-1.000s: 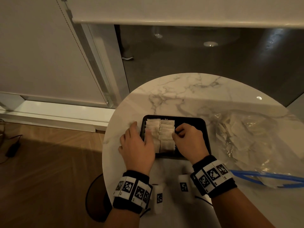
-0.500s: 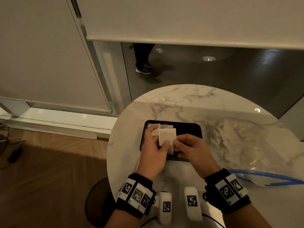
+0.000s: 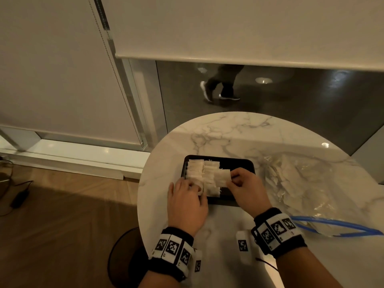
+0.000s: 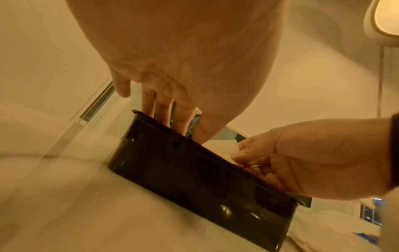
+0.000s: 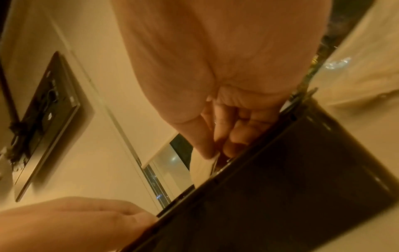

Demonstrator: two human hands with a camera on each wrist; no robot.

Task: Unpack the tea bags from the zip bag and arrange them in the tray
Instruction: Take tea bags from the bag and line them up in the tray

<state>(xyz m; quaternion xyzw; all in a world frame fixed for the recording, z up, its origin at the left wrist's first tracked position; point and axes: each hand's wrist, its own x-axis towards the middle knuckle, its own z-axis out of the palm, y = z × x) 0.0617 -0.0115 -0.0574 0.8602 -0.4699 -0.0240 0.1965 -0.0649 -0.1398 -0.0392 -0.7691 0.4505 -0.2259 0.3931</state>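
A black tray (image 3: 236, 163) sits on the round marble table, with white tea bags (image 3: 195, 169) lined up in two columns on its left side. My right hand (image 3: 230, 178) pinches one more tea bag (image 3: 222, 177) by its right edge, just above the middle of the tray. The right wrist view shows thumb and fingertips (image 5: 205, 151) closed on that bag over the tray (image 5: 280, 187). My left hand (image 3: 194, 187) reaches into the tray's near left with straight fingers (image 4: 164, 110), resting on the bags there. The clear zip bag (image 3: 307, 183) with a blue zip lies to the right and still holds tea bags.
The tray's right half (image 3: 243, 169) is bare. The table edge (image 3: 141, 194) curves close to the left of the tray, above a wooden floor. Behind the glass under the roller blind, a person's legs (image 3: 222, 84) walk past. A cable and adapter (image 3: 18, 198) lie on the floor.
Half a second ago both hands held a tea bag above the tray. The left hand has let go and dropped onto the bags in the tray; the right hand now holds that bag alone, further right.
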